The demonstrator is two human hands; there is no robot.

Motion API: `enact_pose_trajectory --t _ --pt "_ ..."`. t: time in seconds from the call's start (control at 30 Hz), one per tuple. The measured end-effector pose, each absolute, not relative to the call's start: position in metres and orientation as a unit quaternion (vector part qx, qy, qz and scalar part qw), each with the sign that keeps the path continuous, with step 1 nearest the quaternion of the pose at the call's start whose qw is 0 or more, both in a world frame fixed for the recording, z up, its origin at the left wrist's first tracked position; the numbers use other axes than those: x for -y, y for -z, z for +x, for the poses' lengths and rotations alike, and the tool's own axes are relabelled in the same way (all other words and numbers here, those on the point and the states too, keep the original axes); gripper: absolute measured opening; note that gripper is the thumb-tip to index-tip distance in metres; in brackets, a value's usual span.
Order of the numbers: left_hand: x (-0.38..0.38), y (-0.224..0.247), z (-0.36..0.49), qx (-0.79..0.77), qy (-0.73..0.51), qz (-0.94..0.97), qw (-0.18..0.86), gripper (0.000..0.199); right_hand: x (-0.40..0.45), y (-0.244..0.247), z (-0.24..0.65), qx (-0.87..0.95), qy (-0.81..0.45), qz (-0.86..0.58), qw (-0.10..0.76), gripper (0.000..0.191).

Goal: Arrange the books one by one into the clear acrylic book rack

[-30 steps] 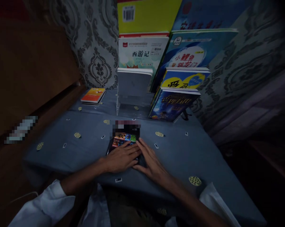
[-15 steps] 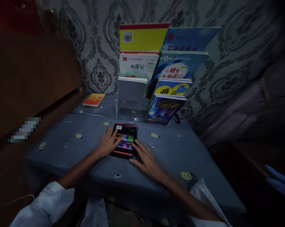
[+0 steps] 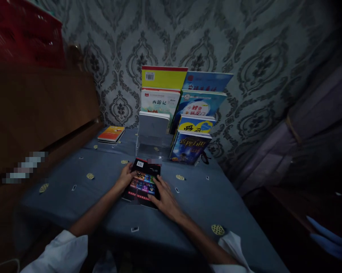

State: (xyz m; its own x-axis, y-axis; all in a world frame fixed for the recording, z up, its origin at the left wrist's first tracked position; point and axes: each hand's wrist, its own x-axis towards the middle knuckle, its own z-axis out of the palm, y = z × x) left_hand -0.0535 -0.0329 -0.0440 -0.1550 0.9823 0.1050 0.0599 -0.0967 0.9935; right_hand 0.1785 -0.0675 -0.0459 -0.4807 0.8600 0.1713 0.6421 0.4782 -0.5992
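A black book (image 3: 144, 184) with a barcode, coloured pictures and a red strip of print lies between my hands near the table's front. Its far edge looks slightly raised, though I cannot tell how far. My left hand (image 3: 126, 178) grips the left edge, thumb on top and fingers partly hidden behind. On the right edge is my right hand (image 3: 166, 197), its thumb over the lower corner and its fingers along the side. Just beyond the book stands a clear stepped book rack (image 3: 155, 142); its front left step shows no book, with a grey-backed book (image 3: 152, 127) behind.
Several upright books fill the rack's right side, a dark blue one (image 3: 190, 149) in front. A small stack of books with an orange cover (image 3: 111, 133) lies at the back left of the cloth-covered table (image 3: 102, 204). Dark glasses (image 3: 205, 157) rest beside the rack. A wooden panel (image 3: 40, 113) borders the left.
My hands have closed on the book's two sides, and its far edge has tilted up a little. The view has tipped upward, showing more wall.
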Motion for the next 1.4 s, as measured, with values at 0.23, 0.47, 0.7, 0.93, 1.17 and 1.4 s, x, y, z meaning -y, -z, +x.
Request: enact_pose_trajectory --t 0.23,0.47,0.7,0.93,1.17,1.4 --pt "0.037 0.04 -0.046 -0.476 -0.563 0.493 0.462 0.045 0.067 0.055 0.182 0.808 -0.281 -0.445 0.266 0.078" --pt "0.041 0.02 -0.036 -0.435 -0.595 0.543 0.401 0.047 0.05 0.066 0.182 0.659 -0.364 -0.495 0.434 0.084" --pt "0.054 -0.005 -0.037 -0.442 -0.611 0.575 0.317 0.046 0.051 0.012 0.181 0.68 -0.428 -0.387 0.452 0.029" --pt "0.052 -0.013 -0.049 -0.489 -0.54 0.613 0.306 0.033 0.05 0.0 0.18 0.742 -0.32 -0.395 0.437 0.017" --pt "0.024 -0.035 -0.066 -0.52 -0.436 0.703 0.213 0.015 0.019 -0.01 0.185 0.778 -0.239 -0.383 0.437 0.012" --pt "-0.048 -0.118 -0.067 -0.489 -0.497 0.716 -0.03 0.012 -0.066 -0.091 0.182 0.791 -0.036 -0.361 0.492 0.015"
